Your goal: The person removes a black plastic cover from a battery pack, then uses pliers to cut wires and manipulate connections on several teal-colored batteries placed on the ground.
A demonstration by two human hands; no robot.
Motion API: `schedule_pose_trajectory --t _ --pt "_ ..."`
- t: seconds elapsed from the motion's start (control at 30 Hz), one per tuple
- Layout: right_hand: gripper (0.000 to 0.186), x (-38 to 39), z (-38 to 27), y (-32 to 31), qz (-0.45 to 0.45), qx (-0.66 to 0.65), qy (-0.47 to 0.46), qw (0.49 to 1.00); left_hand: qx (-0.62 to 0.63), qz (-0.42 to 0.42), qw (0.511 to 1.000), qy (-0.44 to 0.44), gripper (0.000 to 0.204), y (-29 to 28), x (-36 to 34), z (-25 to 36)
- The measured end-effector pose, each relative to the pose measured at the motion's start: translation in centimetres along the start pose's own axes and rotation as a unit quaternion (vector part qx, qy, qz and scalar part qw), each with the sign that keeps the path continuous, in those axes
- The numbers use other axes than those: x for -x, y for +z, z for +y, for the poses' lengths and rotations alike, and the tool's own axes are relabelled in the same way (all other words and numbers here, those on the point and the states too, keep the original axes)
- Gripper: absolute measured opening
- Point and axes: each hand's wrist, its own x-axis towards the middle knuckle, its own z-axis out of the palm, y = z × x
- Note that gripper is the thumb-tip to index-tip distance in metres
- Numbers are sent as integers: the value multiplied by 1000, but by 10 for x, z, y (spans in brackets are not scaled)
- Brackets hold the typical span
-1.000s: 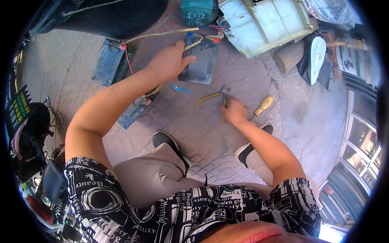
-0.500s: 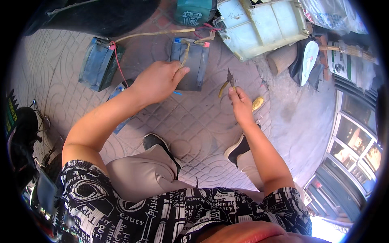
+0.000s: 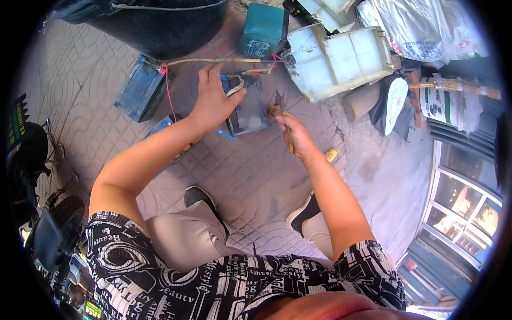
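Observation:
My left hand (image 3: 216, 96) is over the left edge of a grey battery (image 3: 250, 106), fingers spread. Its thumb is close to a bent, yellowish taped wire (image 3: 237, 85) at the battery's far end; whether they touch I cannot tell. In my right hand (image 3: 296, 133) is a pair of pliers (image 3: 279, 100) with yellow handles, its dark jaws pointing away from me, just right of the battery. A beige sleeved cable (image 3: 213, 61) runs along the far side to a second battery (image 3: 140, 88) on the left. From there a thin red wire (image 3: 169, 96) comes toward me.
Behind stand a black bucket (image 3: 160, 26) and a teal box (image 3: 263, 31). A pale plastic casing (image 3: 336, 61) lies at the far right, near a wooden log (image 3: 358, 104). A yellow-handled object (image 3: 332, 155) rests by my right forearm. Another battery (image 3: 162, 125) is partly hidden under my left forearm.
The pliers have moved left to beside the battery, in my right hand. My left hand has shifted slightly left, and its fingers have spread away from the taped wire.

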Motion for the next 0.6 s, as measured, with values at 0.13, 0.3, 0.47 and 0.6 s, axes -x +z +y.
schedule_pose_trajectory --t 0.13,0.3,0.47,0.6 --pt "25 -10 18 10 -7 54 -59 997 104 -147 980 -89 66 -9 -19 3" --pt "22 19 30 27 -19 72 -54 996 84 -241 967 -16 50 6 -37 -8" --pt "22 54 62 49 -62 -20 -28 997 78 -301 946 92 35 15 -38 6" --pt "31 61 52 31 -110 -15 -1 994 46 -332 930 150 30 6 -48 -8"
